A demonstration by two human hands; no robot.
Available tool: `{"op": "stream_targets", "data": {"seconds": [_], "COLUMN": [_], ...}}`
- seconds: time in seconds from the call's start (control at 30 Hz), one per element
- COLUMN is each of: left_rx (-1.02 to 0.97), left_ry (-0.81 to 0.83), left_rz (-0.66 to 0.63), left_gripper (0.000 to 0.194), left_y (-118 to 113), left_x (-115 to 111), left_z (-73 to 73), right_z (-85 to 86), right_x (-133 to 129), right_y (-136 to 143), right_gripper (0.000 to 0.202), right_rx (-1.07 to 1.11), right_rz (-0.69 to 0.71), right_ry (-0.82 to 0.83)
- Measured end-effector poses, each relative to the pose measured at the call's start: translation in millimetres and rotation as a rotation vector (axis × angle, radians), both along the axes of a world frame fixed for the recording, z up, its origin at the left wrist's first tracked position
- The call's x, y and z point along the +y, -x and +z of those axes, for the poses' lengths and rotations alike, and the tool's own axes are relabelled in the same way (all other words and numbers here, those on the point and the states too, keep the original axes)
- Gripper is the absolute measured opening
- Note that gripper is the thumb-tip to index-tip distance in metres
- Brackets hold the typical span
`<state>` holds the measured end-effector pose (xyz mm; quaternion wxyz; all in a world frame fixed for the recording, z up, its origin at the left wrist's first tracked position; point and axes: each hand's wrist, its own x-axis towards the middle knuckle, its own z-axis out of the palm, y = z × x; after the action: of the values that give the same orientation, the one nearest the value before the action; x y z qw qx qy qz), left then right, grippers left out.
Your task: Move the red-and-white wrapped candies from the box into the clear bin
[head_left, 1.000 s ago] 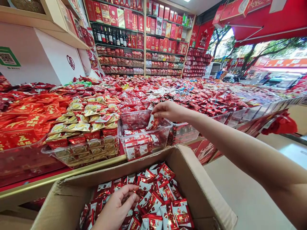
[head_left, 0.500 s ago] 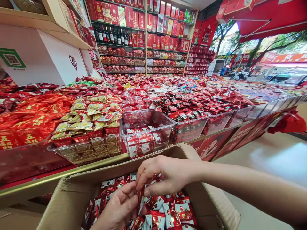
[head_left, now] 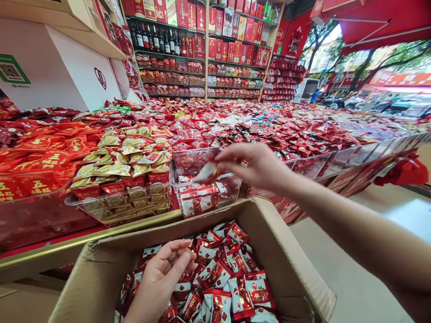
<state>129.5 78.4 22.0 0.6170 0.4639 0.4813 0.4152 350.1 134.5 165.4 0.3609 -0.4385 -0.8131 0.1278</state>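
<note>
My right hand (head_left: 254, 166) pinches a small red and white packet (head_left: 206, 172), blurred by motion, over a clear plastic bin (head_left: 239, 177). Similar red and white packets (head_left: 198, 200) lie in the lower part of that bin. Below, my left hand (head_left: 164, 276) is over the open cardboard box (head_left: 276, 242), its fingers curled and the thumb near the fingertips; I make out nothing between them. Many loose red and white packets (head_left: 220, 273) fill the bottom of the box.
Left of the bin are gold durian packets (head_left: 116, 170) and red packets (head_left: 40, 175). Heaped packets (head_left: 286, 134) in clear bins run along the counter to the right. A gold-coloured edge (head_left: 134, 226) lies behind the box. Shelves (head_left: 206, 54) with bottles and boxes stand at the back.
My right hand has moved up and forward from my left hand to the clear bin, carrying a packet. My left hand has shifted slightly and no longer touches that packet.
</note>
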Motion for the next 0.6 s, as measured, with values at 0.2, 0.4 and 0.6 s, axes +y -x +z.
{"op": "stream_targets", "data": {"seconds": [0.2, 0.4, 0.6], "left_rx": [0.085, 0.152, 0.100], "left_ry": [-0.001, -0.033, -0.044], "left_rz": [-0.037, -0.092, -0.017], "left_gripper": [0.030, 0.029, 0.026], "left_y": [1.1, 2.1, 0.9], "left_x": [7.0, 10.0, 11.0], "left_z": [-5.8, -17.8, -27.8], "right_z": [14.7, -5.6, -15.5], "right_x": [65.8, 99.8, 110.4], "right_y": [-26.4, -17.1, -2.3], "right_gripper": [0.013, 0.024, 0.038], "right_rx": [-0.572, -0.742, -0.661], "right_rz": [-0.044, 0.115, 0.057], "right_ry": [0.116, 0.637, 1.066]}}
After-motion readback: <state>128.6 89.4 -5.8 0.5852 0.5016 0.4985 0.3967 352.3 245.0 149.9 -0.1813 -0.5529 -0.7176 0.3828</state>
